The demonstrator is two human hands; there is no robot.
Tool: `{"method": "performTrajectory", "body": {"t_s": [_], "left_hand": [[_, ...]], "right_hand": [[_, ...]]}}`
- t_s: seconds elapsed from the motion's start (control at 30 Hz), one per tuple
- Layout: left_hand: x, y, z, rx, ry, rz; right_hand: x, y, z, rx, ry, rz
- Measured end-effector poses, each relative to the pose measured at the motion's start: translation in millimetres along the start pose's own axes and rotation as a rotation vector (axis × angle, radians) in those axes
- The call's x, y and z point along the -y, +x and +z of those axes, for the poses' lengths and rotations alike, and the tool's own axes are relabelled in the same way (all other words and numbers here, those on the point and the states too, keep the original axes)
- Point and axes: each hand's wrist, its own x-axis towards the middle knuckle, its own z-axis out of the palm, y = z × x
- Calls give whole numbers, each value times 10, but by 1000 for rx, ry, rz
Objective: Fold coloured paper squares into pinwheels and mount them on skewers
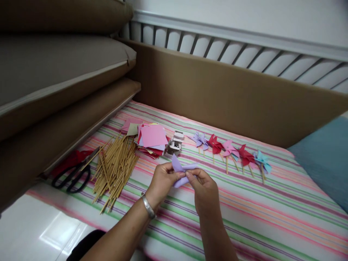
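Observation:
Both my hands pinch a folded lilac paper piece (179,169) above the striped sheet (272,217). My left hand (162,182), with a silver bangle on its wrist, grips the paper's left side. My right hand (204,189) holds its right side, fingertips meeting at the middle. The paper's pointed flaps stick up and to the right. Beyond my hands lies a row of several finished paper pinwheels (231,150) on sticks, in lilac, red, pink and light blue.
A heap of wooden sticks (114,167) lies to the left, black-handled scissors (73,175) beside it. A stack of coloured paper squares (152,139) and a small stapler (175,144) sit behind my hands. Brown cushions stand at the left, a cardboard panel (231,94) behind, a blue pillow (326,159) at right.

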Motion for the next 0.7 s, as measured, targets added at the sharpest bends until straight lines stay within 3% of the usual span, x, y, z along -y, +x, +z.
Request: {"method": "performTrajectory", "body": {"t_s": [0.4,0.6,0.7], "left_hand": [[6,6,-6,-8,2,31],[-31,-1,-28,86,-37,-81],[-105,2,-64,58,-25,-71]], "right_hand": [[-1,-18,14,3,-23,-2],[32,-38,46,-11,-7,-85],[119,-80,19,17,-25,-104]]}}
